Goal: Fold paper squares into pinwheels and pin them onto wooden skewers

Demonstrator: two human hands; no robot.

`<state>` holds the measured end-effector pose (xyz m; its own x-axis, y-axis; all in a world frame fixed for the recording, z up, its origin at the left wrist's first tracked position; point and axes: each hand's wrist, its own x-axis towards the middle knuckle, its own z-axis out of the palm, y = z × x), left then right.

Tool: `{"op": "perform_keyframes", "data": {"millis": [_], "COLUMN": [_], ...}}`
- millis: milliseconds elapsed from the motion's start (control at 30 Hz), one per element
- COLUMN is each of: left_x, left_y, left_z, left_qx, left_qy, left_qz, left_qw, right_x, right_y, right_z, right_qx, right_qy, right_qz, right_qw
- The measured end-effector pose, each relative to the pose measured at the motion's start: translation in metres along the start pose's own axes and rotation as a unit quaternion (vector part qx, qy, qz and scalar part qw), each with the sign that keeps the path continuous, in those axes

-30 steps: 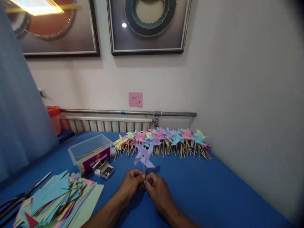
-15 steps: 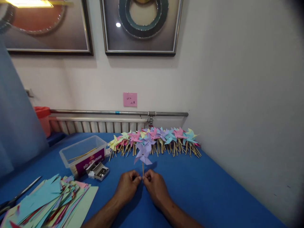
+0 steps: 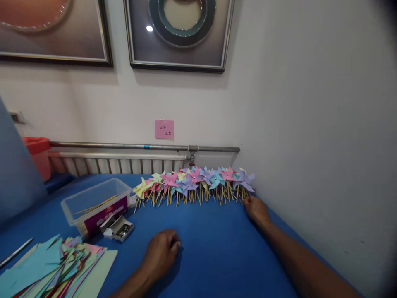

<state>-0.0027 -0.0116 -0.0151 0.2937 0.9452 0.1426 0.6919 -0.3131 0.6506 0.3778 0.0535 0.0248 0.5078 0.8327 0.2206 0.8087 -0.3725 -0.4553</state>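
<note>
At the right end of a row of paper pinwheels (image 3: 194, 181), my right hand (image 3: 256, 209) pinches the stick of a purple pinwheel (image 3: 245, 180), whose head lies over the others there. The row is pink, yellow, blue, green and purple, with wooden sticks pointing toward me. My left hand (image 3: 163, 253) rests on the blue table cover (image 3: 214, 248), fingers curled in and holding nothing that I can see. Left of it lies a small opened box (image 3: 118, 228) of metal pins.
A clear plastic tub (image 3: 97, 205) with a few sticks stands at left. Nearer me are a pile of coloured paper (image 3: 58, 269) and a scissors blade (image 3: 15, 252). Behind the table run a pipe (image 3: 124, 145) and radiator; a wall (image 3: 325, 165) borders the right.
My right hand has carried the purple pinwheel from the middle to the right end of the row. My left hand has let go of its stick and moved slightly left. The view has shifted right.
</note>
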Motion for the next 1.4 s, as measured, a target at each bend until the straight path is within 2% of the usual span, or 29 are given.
{"op": "perform_keyframes", "data": {"millis": [100, 400, 667, 933, 1233, 1400], "left_x": [0.0, -0.001, 0.001, -0.003, -0.002, -0.002], "left_y": [-0.001, -0.003, -0.007, 0.004, -0.003, -0.001], "left_z": [0.001, 0.0, 0.002, -0.005, -0.002, -0.004], "left_qx": [0.002, 0.007, 0.009, 0.002, 0.01, 0.005], "left_qy": [-0.005, -0.022, -0.025, -0.027, -0.039, -0.038], "left_qz": [0.0, 0.013, 0.017, 0.024, 0.036, 0.039], "left_qw": [1.0, 1.0, 0.999, 0.999, 0.999, 0.999], "right_x": [0.009, 0.014, 0.002, 0.003, -0.002, -0.003], "right_y": [0.007, 0.004, 0.003, -0.003, -0.004, -0.003], "right_z": [0.005, 0.022, 0.019, 0.018, 0.018, 0.019], "right_qx": [-0.018, -0.044, -0.047, -0.062, -0.071, -0.084], "right_qy": [0.001, -0.001, 0.028, 0.004, 0.019, 0.021], "right_qz": [0.01, 0.031, 0.032, 0.036, 0.084, 0.085], "right_qw": [1.0, 0.999, 0.998, 0.997, 0.994, 0.993]}}
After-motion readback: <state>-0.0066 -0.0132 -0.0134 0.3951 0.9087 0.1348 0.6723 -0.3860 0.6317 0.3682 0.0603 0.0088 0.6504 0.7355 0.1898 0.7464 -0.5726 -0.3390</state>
